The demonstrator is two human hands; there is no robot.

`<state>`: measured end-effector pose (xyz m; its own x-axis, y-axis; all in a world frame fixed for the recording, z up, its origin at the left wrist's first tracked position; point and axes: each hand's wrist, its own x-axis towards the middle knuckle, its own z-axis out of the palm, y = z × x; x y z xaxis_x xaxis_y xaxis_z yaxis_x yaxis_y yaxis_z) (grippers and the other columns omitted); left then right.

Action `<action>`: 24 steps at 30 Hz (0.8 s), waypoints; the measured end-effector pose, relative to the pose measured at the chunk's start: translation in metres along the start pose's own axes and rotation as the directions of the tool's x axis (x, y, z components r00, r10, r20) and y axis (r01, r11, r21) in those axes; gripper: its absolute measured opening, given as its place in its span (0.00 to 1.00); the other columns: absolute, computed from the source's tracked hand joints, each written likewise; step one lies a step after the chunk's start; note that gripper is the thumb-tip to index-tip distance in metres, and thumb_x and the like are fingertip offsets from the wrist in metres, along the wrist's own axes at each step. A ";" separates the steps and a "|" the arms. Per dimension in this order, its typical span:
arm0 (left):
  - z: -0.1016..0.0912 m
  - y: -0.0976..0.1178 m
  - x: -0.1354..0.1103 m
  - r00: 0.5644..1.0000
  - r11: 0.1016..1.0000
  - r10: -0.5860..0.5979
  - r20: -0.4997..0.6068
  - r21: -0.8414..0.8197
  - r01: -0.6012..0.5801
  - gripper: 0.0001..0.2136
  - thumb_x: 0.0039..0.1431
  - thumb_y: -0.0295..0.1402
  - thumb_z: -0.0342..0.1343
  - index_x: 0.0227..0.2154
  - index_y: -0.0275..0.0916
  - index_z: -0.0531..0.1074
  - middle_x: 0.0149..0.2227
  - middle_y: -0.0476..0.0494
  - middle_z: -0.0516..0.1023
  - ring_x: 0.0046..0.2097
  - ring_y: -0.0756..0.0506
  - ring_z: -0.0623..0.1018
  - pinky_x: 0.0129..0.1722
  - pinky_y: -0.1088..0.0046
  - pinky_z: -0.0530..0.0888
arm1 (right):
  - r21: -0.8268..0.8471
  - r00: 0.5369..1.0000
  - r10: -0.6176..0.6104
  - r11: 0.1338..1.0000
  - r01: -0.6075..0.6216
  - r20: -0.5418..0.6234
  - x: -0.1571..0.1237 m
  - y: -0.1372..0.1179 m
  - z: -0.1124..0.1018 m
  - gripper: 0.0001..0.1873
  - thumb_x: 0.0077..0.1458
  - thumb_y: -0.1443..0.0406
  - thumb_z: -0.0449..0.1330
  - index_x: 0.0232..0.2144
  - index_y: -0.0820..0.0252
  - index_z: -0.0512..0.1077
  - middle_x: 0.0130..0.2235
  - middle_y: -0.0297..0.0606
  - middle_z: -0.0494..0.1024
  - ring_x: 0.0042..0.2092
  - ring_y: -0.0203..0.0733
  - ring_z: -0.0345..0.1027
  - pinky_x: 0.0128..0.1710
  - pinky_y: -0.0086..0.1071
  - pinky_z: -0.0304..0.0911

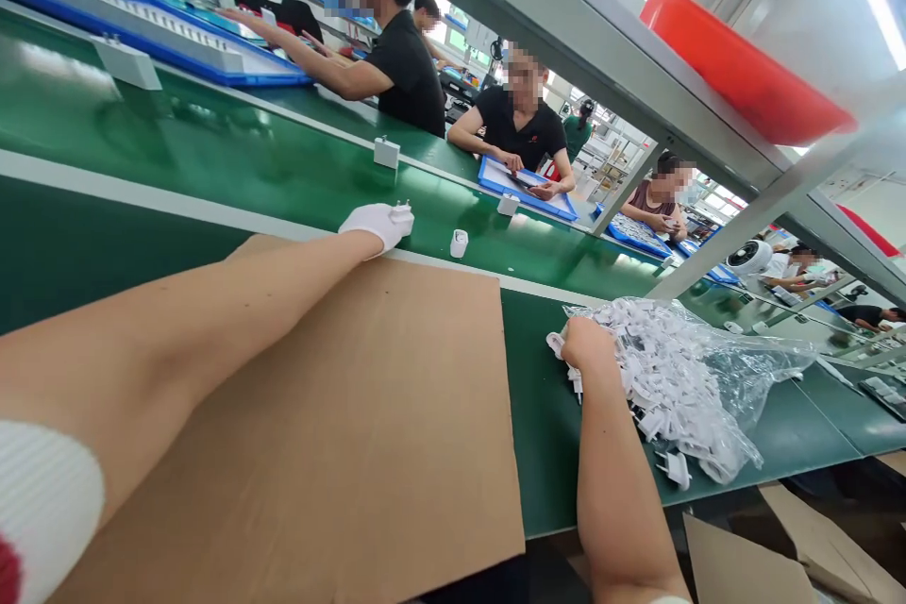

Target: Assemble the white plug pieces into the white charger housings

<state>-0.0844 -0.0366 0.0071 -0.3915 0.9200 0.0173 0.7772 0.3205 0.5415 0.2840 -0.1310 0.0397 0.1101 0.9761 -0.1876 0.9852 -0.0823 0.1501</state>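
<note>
My left hand (375,223), in a white glove, reaches out over the green conveyor belt (233,160) and is closed on a small white plug part (403,213). My bare right hand (587,345) rests at the edge of a clear plastic bag (708,368) full of several small white plug parts; its fingers curl in among them, and what they hold is hidden. Another white plug part (459,243) stands on the belt just right of my left hand.
A brown cardboard sheet (368,434) covers the bench under my left arm. More white parts (386,152) ride the belt. Several people work at blue trays (528,189) on the far side. A red bin (743,71) sits on the shelf overhead.
</note>
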 end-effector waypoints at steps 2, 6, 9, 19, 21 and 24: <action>0.002 0.004 -0.003 0.993 0.999 -0.042 -0.106 0.026 0.045 0.32 0.59 0.49 0.56 0.57 0.26 0.72 0.58 0.22 0.74 0.57 0.28 0.72 0.53 0.53 0.70 | 0.098 0.994 -0.056 0.993 0.065 -0.093 0.004 -0.002 0.006 0.07 0.51 0.71 0.66 0.35 0.60 0.76 0.44 0.46 0.83 0.45 0.48 0.77 0.37 0.33 0.62; 0.020 0.025 -0.015 0.922 0.987 0.157 -0.354 0.093 -0.133 0.43 0.57 0.58 0.55 0.68 0.34 0.60 0.69 0.24 0.61 0.65 0.24 0.64 0.61 0.46 0.64 | 0.307 0.924 -0.196 0.903 0.301 -0.329 0.009 -0.012 0.022 0.10 0.44 0.73 0.67 0.29 0.58 0.71 0.37 0.40 0.81 0.38 0.43 0.73 0.33 0.31 0.59; 0.040 0.042 -0.014 0.950 0.967 0.245 -0.194 0.116 -0.226 0.47 0.50 0.62 0.59 0.66 0.35 0.64 0.64 0.23 0.69 0.61 0.25 0.71 0.59 0.50 0.68 | 0.412 0.881 -0.270 0.804 0.428 -0.388 0.013 -0.022 0.034 0.14 0.39 0.78 0.66 0.26 0.57 0.70 0.32 0.34 0.79 0.34 0.41 0.72 0.33 0.31 0.62; 0.046 0.056 -0.026 0.954 0.954 0.299 0.007 0.011 -0.299 0.24 0.63 0.43 0.50 0.58 0.44 0.74 0.58 0.36 0.79 0.55 0.33 0.78 0.53 0.60 0.72 | 0.774 0.880 -0.297 0.425 0.469 -0.370 0.027 -0.032 0.049 0.08 0.41 0.73 0.69 0.25 0.57 0.77 0.32 0.34 0.83 0.35 0.41 0.76 0.38 0.34 0.72; 0.042 0.059 -0.052 0.905 0.905 0.424 0.038 0.021 -0.425 0.22 0.64 0.43 0.50 0.57 0.45 0.75 0.56 0.39 0.81 0.53 0.35 0.79 0.51 0.63 0.73 | 0.867 0.903 -0.237 0.276 0.415 -0.357 0.030 -0.033 0.049 0.10 0.39 0.68 0.71 0.26 0.57 0.75 0.32 0.33 0.82 0.35 0.41 0.76 0.39 0.34 0.72; 0.040 0.057 -0.094 0.811 0.815 0.573 0.120 0.018 -0.579 0.21 0.64 0.44 0.50 0.55 0.47 0.76 0.51 0.43 0.83 0.50 0.39 0.80 0.49 0.67 0.73 | 0.958 0.947 -0.158 0.022 0.286 -0.280 0.033 -0.033 0.046 0.22 0.33 0.66 0.74 0.35 0.57 0.74 0.31 0.32 0.82 0.33 0.39 0.75 0.35 0.31 0.69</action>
<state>0.0164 -0.0953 0.0023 0.1870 0.9566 0.2237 0.8691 -0.2672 0.4162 0.2609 -0.1049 -0.0163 -0.0875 0.9937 0.0701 0.1786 0.0849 -0.9803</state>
